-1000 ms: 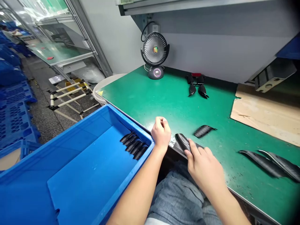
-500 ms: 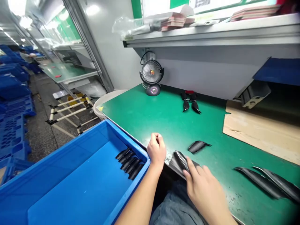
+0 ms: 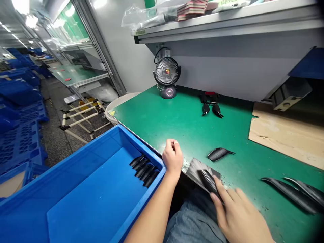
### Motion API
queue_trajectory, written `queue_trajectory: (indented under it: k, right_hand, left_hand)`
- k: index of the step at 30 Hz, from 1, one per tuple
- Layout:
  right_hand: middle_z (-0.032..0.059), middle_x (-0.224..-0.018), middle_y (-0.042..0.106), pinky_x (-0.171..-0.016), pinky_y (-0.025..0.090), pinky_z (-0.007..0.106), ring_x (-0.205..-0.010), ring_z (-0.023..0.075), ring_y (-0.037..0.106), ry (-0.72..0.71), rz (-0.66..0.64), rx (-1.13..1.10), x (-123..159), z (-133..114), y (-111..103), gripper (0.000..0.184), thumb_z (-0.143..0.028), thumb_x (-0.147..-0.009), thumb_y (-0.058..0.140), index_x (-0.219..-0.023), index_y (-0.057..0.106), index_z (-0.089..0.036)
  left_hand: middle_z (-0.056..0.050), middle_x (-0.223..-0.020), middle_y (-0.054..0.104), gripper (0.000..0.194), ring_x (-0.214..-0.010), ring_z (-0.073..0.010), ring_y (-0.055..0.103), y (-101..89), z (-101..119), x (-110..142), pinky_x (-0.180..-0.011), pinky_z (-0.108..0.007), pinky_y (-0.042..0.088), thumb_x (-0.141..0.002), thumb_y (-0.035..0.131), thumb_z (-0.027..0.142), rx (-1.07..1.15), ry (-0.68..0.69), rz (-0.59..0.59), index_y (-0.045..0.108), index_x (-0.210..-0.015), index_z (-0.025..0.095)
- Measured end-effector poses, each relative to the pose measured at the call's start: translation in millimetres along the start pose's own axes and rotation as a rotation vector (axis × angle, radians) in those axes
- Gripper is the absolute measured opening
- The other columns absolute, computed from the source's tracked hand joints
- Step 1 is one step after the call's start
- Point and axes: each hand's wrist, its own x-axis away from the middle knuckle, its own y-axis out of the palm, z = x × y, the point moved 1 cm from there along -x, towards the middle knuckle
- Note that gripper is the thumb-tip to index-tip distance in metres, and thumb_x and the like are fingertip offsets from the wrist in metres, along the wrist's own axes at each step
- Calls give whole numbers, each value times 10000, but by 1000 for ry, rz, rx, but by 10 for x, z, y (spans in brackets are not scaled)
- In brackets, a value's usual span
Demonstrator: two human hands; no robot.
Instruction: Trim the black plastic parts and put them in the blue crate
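A glossy black curved plastic part [image 3: 209, 180] is gripped between the thumb and fingers of my right hand [image 3: 239, 211], over a flat grey rectangular sheet [image 3: 196, 166] at the near table edge. Motion blurs the part slightly, and whether it touches the sheet is hard to tell. My left hand [image 3: 173, 156] forms a loose fist on the table edge beside the blue bin's corner, with nothing showing in it. Another black curved part [image 3: 219, 154] lies on the green table beyond the sheet. Two longer black parts [image 3: 291, 192] lie at the right.
Several black parts [image 3: 144, 170] sit in a row inside the large blue bin [image 3: 101, 194] at my left. At the back of the green table [image 3: 162, 114] stand a small fan [image 3: 167, 76] and more black pieces [image 3: 211, 104]. Cardboard [image 3: 286, 135] lies at the right, under a shelf [image 3: 222, 25].
My right hand has slid the black part across the grey sheet, toward me and to the right, uncovering more of the sheet. The left fist stays by the bin corner. The view has shifted slightly.
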Motion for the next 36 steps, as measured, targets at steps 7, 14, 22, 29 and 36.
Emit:
queue_trajectory:
  k: [7,14,22,29,36]
  right_hand:
    - [74,-778,622,-661,415,343,-791,261,502,-19,7,-11,-43,-39,-16,476,-376,-963,377,-1344,447,-100]
    - [30,-649,482,-613,367,347,-673,228,452,-116,-24,72,36,4,-94,507,-344,-940,429,-1400,390,-135]
    - [49,-691,464,-636,350,367,-702,236,435,-176,-40,149,42,-49,-157,498,-174,-863,456,-1354,433,-96]
    - [48,-713,504,-620,356,340,-740,236,475,-59,-89,124,42,-75,-166,433,-216,-902,461,-1328,470,-142]
    - [33,-722,590,-545,382,311,-776,233,549,95,-168,33,10,12,-138,417,-350,-955,399,-1340,464,-204]
  left_hand:
    - [21,-684,629,136,-654,-161,592,14,-22,-3,-625,-246,363,-910,433,272,2,2,-4,552,-859,233]
    - [17,-705,635,141,-668,-164,592,1,-13,4,-629,-256,360,-918,432,281,-5,-11,-19,550,-855,237]
    - [27,-675,613,135,-659,-158,585,13,-15,7,-632,-246,360,-916,434,275,2,-3,-19,542,-844,236]
    - [24,-687,612,131,-666,-159,588,16,4,9,-634,-249,358,-917,428,268,-7,-1,-27,537,-858,228]
    - [23,-691,616,123,-670,-160,591,14,21,8,-636,-254,358,-913,430,261,-3,-4,-20,536,-861,229]
